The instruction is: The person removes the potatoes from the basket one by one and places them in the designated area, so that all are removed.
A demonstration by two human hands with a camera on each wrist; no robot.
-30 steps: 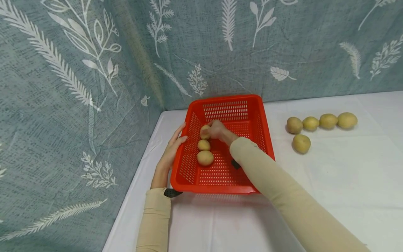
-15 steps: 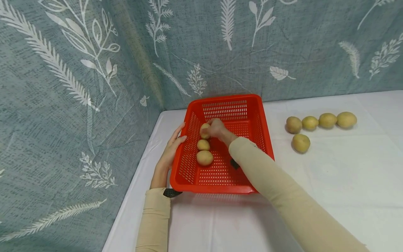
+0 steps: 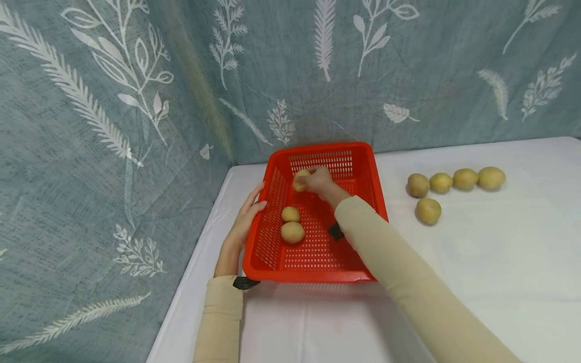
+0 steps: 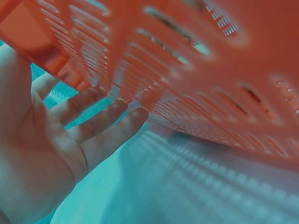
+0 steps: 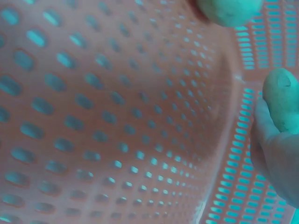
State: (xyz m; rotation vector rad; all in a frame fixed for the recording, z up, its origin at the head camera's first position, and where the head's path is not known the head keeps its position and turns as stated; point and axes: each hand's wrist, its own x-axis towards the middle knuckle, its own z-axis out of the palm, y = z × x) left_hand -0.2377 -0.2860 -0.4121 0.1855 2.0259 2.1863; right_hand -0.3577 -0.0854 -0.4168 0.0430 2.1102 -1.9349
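Observation:
My right hand reaches into the red plastic basket and grips a potato near its back left corner. The right wrist view has this potato held against the thumb side of the hand, with the slotted wall behind it. Two more potatoes, a smaller one and a larger one, lie in a line along the basket's left side. My left hand rests at the left rim. In the left wrist view its fairly straight fingers touch the basket's outer wall from below.
Right of the basket, several potatoes form a row on the white-covered table. A single potato lies in front of that row. A grey-green patterned curtain borders the table behind and on the left.
My right hand has moved the gripped potato up and away from the other two in the basket, leaving a gap. The left hand stays at the rim. The head view has tilted slightly.

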